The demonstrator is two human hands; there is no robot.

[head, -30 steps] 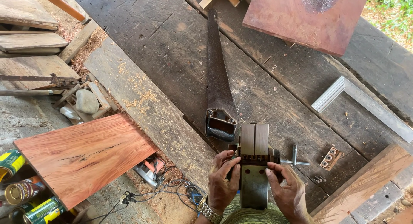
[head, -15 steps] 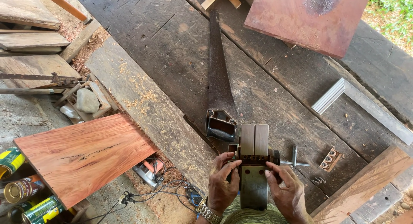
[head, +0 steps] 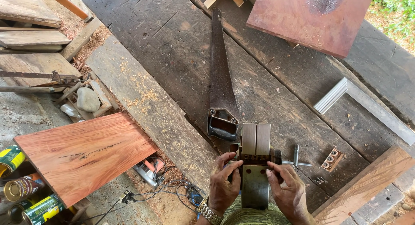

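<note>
We see the metal hand planer (head: 254, 164) at the bench's (head: 173, 56) near edge, our left hand (head: 223, 182) and right hand (head: 288, 191) fingers clamped on its sides, a handsaw (head: 220, 78) just beyond.

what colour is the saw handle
Black, with a rusty brown blade; the head view shows the saw handle clearly.

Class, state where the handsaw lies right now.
In the head view the handsaw lies flat on the dark workbench near the middle. Its black handle is just beyond the left hand, beside the metal tool that both hands grip.
</note>
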